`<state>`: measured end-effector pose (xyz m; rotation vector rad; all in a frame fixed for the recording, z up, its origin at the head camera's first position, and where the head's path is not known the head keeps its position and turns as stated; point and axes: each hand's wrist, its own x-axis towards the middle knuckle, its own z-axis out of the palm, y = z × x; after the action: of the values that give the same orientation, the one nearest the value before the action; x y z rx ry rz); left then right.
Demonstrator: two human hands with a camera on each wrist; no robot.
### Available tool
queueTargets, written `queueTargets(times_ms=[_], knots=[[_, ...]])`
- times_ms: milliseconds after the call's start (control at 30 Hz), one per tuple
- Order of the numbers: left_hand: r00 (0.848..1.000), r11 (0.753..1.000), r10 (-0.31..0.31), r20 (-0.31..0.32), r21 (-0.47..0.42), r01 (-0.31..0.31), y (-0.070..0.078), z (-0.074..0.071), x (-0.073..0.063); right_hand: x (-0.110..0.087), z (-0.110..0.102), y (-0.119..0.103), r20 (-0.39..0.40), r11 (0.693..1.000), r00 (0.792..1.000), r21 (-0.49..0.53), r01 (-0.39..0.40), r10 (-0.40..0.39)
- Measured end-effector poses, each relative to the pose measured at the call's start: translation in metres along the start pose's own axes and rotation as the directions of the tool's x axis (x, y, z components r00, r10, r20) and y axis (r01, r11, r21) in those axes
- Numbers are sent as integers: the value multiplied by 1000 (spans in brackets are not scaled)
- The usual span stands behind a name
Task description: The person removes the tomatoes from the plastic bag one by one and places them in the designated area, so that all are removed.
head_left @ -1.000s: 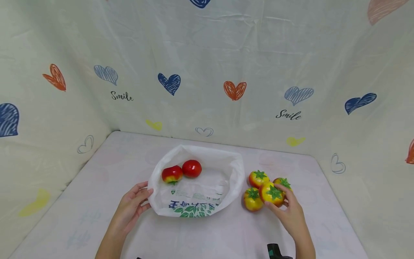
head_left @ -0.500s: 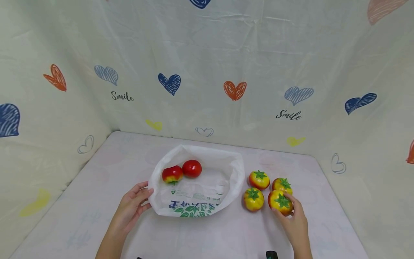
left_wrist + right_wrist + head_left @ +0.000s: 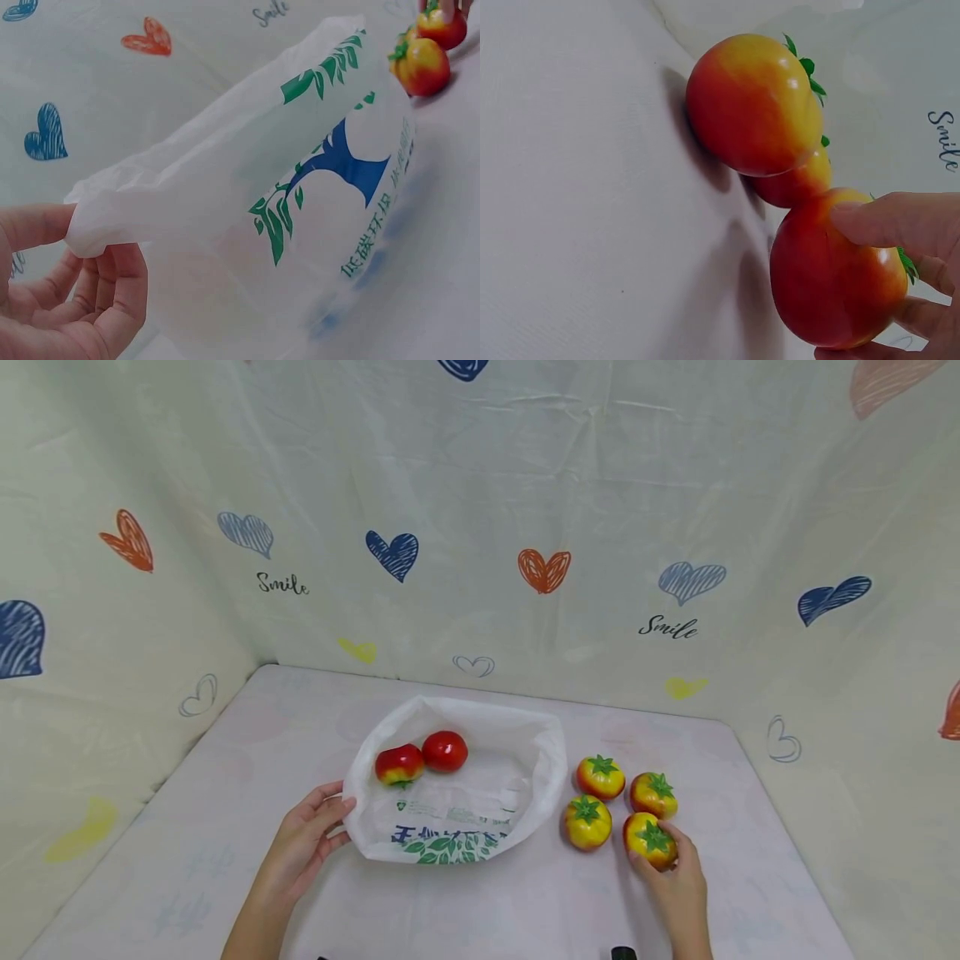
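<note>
On the left, my left hand (image 3: 307, 835) pinches the rolled rim of a white plastic bag (image 3: 543, 793) between thumb and fingers, as the left wrist view shows closely. The bag stands wide, with two red tomatoes (image 3: 445, 752) inside, one with some yellow near its green leaves. Over on the right, my right hand (image 3: 681, 877) grips a yellow-and-red tomato (image 3: 651, 835) with a green leafy top. In the right wrist view the thumb presses on the side of this tomato (image 3: 829, 285) and the other fingers curl behind it.
Three more yellow-and-red tomatoes stand between bag and right hand: one at the back (image 3: 600, 777), one in front (image 3: 587, 823), one just behind the held tomato (image 3: 654, 795). A heart-printed sheet (image 3: 480, 510) rises behind the pale table (image 3: 420, 918).
My right hand has carried its tomato rightward and toward me, away from the group, uncovering the tomato behind. The left hand and the bag have stayed in place.
</note>
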<state>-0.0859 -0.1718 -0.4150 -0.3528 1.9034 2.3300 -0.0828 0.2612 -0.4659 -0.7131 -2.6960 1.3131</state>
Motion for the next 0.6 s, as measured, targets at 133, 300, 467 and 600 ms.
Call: queueTargets(times_ms=[133,300,467,600], knots=[[1000,1000,2,5,-5,-2,-1,0,0,1,3,4,17,1000,1000,9,14,-14],[1000,1000,-1,4,-7,1,-1,0,1,3,6,7,45,999,998,9,33,-33],[1000,1000,-3,6,-10,3,-1,0,1,3,8,7,64,998,996,-5,60,-59],[1000,1000,-3,5,-4,3,-1,0,1,3,11,5,62,999,997,-2,50,-49]])
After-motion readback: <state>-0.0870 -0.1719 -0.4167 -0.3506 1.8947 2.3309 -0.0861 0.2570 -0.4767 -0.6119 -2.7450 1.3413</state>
